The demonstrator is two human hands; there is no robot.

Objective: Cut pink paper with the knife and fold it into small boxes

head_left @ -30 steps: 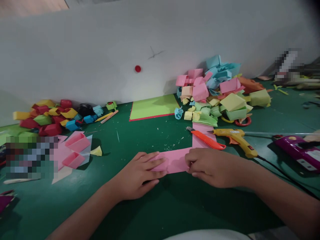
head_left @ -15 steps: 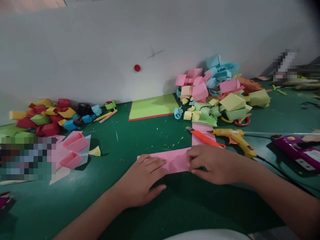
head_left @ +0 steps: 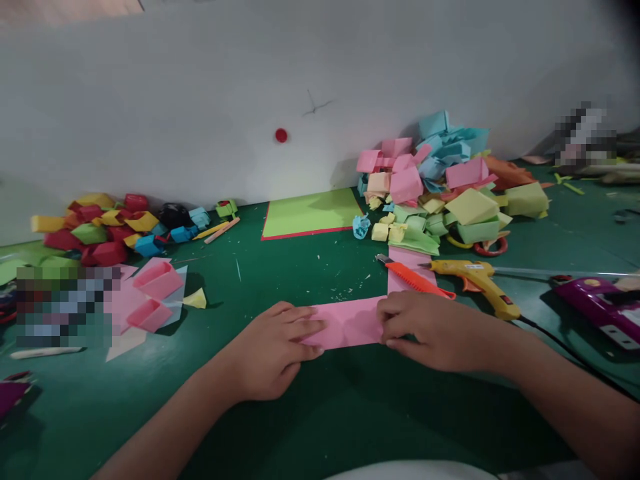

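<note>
A pink paper strip lies crosswise on the green tabletop in front of me. Over its left end my left hand rests flat, fingers stretched out on the paper and thumb lower down. My right hand pinches the strip's right end with curled fingers; that end is hidden beneath them. Just beyond the right hand, an orange box cutter lies across another pink paper piece. To its right is a yellow hot glue gun with a clear glue stick in its back.
A heap of folded pastel papers lies at the back right, by red-handled scissors. Brightly coloured folded papers are piled at left, behind pink folded pieces. A lime card touches the wall. A purple power strip sits at right.
My left hand has slid a little left along the strip, its thumb now drawn in closer to the fingers. The right hand keeps its pinch. The view has shifted slightly.
</note>
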